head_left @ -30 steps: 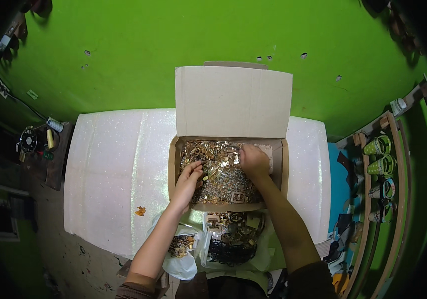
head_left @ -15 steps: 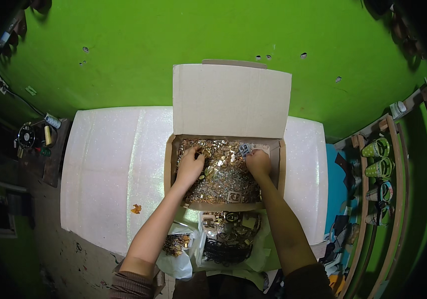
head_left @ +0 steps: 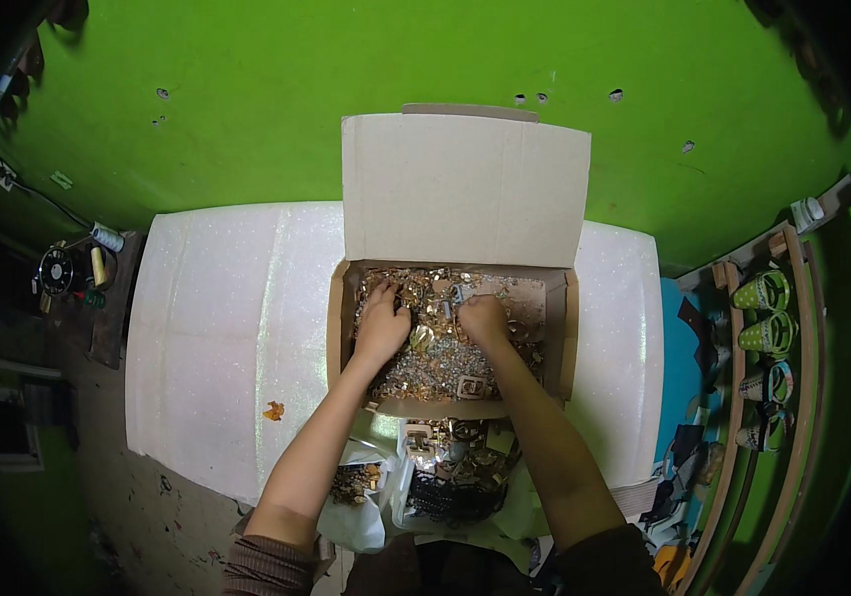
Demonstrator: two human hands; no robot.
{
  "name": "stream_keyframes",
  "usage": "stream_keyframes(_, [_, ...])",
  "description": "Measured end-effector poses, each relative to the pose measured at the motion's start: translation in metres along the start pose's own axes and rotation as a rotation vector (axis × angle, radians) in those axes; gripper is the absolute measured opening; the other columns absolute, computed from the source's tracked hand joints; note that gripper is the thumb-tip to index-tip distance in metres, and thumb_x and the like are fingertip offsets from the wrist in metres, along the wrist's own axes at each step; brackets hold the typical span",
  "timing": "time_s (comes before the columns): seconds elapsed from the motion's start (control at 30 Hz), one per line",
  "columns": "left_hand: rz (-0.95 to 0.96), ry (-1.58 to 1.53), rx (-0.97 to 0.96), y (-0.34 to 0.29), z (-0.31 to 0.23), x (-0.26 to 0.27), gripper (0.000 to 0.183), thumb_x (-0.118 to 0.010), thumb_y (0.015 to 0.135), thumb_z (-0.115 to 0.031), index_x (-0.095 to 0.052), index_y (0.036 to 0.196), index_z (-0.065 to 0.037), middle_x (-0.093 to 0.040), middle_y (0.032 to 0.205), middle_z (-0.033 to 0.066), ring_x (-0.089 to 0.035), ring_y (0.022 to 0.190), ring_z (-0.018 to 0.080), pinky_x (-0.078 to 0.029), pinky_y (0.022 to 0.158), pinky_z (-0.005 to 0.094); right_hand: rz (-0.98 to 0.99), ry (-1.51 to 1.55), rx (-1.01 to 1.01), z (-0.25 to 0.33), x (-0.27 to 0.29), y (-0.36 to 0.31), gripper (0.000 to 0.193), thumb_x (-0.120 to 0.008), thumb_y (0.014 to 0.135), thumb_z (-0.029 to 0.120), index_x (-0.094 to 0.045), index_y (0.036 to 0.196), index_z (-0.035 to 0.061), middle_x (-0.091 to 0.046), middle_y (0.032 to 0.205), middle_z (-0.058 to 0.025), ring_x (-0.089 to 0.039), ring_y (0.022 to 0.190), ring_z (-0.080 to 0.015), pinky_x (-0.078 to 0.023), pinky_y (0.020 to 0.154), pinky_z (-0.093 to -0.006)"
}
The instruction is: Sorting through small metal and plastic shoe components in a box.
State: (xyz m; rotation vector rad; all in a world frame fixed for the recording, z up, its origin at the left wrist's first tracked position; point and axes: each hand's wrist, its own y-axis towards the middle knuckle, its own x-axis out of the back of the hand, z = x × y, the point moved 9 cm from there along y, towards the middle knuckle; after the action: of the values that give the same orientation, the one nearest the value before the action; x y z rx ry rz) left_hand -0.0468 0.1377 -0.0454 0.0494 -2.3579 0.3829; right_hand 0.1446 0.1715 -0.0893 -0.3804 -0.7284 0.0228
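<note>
An open cardboard box (head_left: 337, 353) with its lid raised holds a heap of small gold and silver metal trimmings (head_left: 425, 372). At the heap's far left, my left hand (head_left: 383, 328) rests with its fingers apart and stretched over the pieces; it holds nothing that I can see. Right of it, my right hand (head_left: 485, 322) is closed around a grey-blue buckle-like piece (head_left: 459, 295), mostly hidden by the fingers. Between the hands lies a yellowish shiny piece (head_left: 423, 340). A pale square buckle (head_left: 471, 387) sits by the box's near wall.
The box stands on a glittery white sheet (head_left: 207, 338) against a green wall. Nearer me are a clear tub (head_left: 400, 502) of trimmings and black chain and a white bag (head_left: 370, 531) of beads. A shoe rack (head_left: 733, 397) stands right; thread spools (head_left: 97, 266) lie left.
My right hand has moved left towards the heap's middle, keeping the grey-blue piece. My left hand's fingers have spread out over the pieces. The view has shifted slightly.
</note>
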Motion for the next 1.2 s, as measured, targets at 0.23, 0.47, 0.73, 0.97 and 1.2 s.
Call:
stream_keyframes(0.23, [-0.231,-0.013,0.034,-0.002,-0.001,0.013,0.047,-0.042,0.084,-0.023,-0.043,0.122,0.003,-0.034,0.131,0.0199,-0.031,0.122,0.0339,-0.024,0.102,0.0376,-0.002,0.023,0.018,0.007,-0.011,-0.006,0.016,-0.056,0.067,0.016,-0.059,0.058,0.0031,-0.054,0.053,-0.0141,-0.052,0.049,-0.0275,-0.04,0.052,-0.0373])
stream_keyframes(0.47, [-0.282,-0.124,0.032,0.01,0.008,0.005,0.044,-0.039,0.087,-0.026,-0.048,0.119,0.001,-0.038,0.128,0.0185,-0.035,0.119,0.0332,-0.026,0.101,0.0372,0.068,0.073,-0.053,-0.001,-0.026,0.007,0.016,-0.061,0.068,0.018,-0.061,0.06,0.0047,-0.058,0.058,-0.0145,-0.056,0.054,-0.0274,-0.042,0.054,-0.0364])
stream_keyframes(0.73, [-0.392,-0.315,0.047,0.02,0.03,0.005,0.037,-0.04,0.086,-0.023,-0.054,0.114,-0.002,-0.044,0.124,0.0169,-0.038,0.118,0.0296,-0.028,0.1,0.0349,0.122,-0.021,0.031,0.027,-0.033,-0.004,0.021,-0.064,0.069,0.024,-0.062,0.064,0.0044,-0.06,0.062,-0.0143,-0.058,0.059,-0.0284,-0.045,0.059,-0.0375])
stream_keyframes(0.97, [-0.379,-0.314,0.074,0.018,0.031,0.001,0.037,-0.037,0.087,-0.022,-0.054,0.113,-0.001,-0.045,0.123,0.017,-0.038,0.117,0.0299,-0.027,0.1,0.0351,0.16,0.069,0.009,0.027,-0.042,-0.006,0.023,-0.064,0.07,0.024,-0.06,0.06,0.0038,-0.056,0.054,-0.0122,-0.054,0.051,-0.0231,-0.042,0.054,-0.0361])
stream_keyframes(1.2, [-0.403,-0.295,0.074,0.013,0.029,0.003,0.041,-0.033,0.089,-0.024,-0.052,0.114,0.002,-0.044,0.125,0.0179,-0.038,0.117,0.0318,-0.027,0.1,0.0349,0.255,0.111,0.002,0.04,-0.042,-0.019,0.015,-0.06,0.069,0.021,-0.063,0.067,0.0067,-0.062,0.072,-0.0159,-0.06,0.069,-0.0315,-0.047,0.065,-0.0382])
